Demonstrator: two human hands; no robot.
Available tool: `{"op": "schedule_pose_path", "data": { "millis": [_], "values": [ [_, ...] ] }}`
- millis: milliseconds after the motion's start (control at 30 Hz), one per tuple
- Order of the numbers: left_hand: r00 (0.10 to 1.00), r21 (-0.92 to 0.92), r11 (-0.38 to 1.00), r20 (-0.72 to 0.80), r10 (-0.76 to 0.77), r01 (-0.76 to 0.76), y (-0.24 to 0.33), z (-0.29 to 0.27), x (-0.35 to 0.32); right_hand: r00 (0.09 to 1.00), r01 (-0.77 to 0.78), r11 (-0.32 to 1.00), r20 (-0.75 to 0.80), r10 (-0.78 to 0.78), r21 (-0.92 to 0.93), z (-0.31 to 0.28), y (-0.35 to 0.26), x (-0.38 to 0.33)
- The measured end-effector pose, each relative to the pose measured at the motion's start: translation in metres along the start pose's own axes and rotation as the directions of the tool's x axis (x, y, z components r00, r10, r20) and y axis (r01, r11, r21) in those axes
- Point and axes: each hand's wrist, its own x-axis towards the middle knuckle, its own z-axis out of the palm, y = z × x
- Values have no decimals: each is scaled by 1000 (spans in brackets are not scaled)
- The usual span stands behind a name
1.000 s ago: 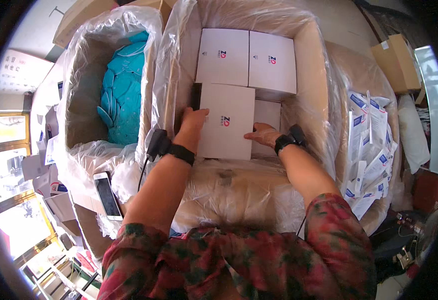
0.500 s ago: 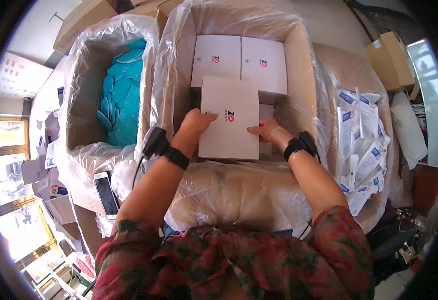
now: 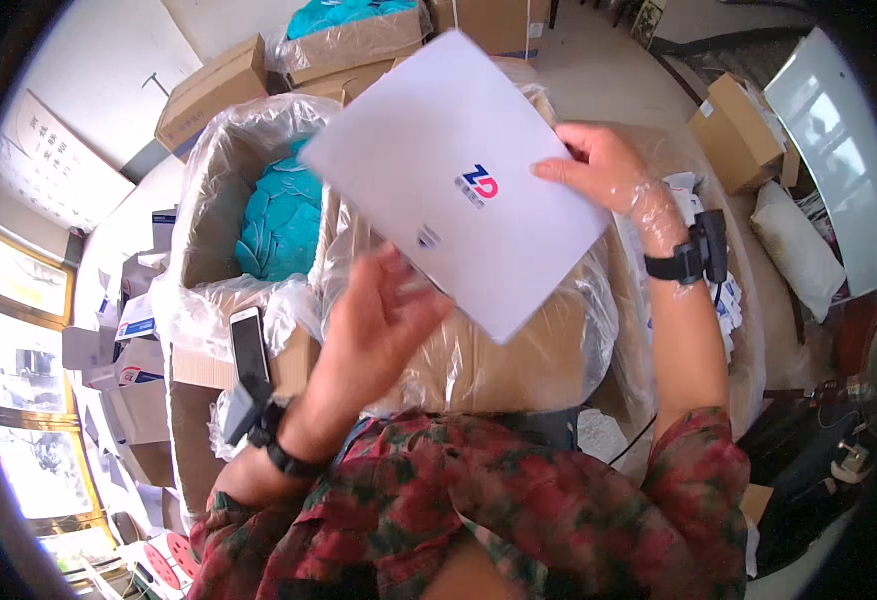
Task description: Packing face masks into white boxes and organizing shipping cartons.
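A white cardboard box (image 3: 419, 150) with a small red and blue mark is held up in front of me, turned cornerwise. My right hand (image 3: 604, 175) grips its right edge, the thumb on the printed face and the other fingers behind. By the lower left edge is my left hand (image 3: 384, 320), its fingers smeared by motion; whether they touch the box I cannot make out. Beneath and behind the raised box is the large plastic-lined carton (image 3: 459, 370), whose inside it hides.
To the left, a plastic-lined carton (image 3: 204, 240) holds many teal flat pieces (image 3: 284, 220). A phone (image 3: 249, 345) lies beside it. On the right are white packets (image 3: 684, 185), a white sack (image 3: 799, 240) and an open brown box (image 3: 739, 135). Another carton of teal pieces (image 3: 354, 15) stands behind.
The white box has come up out of the large carton toward me and turned cornerwise. My right hand rose with it on the right edge; my left hand moved lower, nearer my body.
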Motion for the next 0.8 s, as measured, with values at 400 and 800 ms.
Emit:
{"op": "schedule_pose_path", "data": {
  "millis": [400,800],
  "values": [
    [830,748,374,433,350,-548,20,-5,-56,834,453,704,-21,-552,-547,85,-21,-75],
    [984,874,453,150,97,-178,-29,-8,-55,933,-70,895,-290,215,440,170,20,-250]
  ]
}}
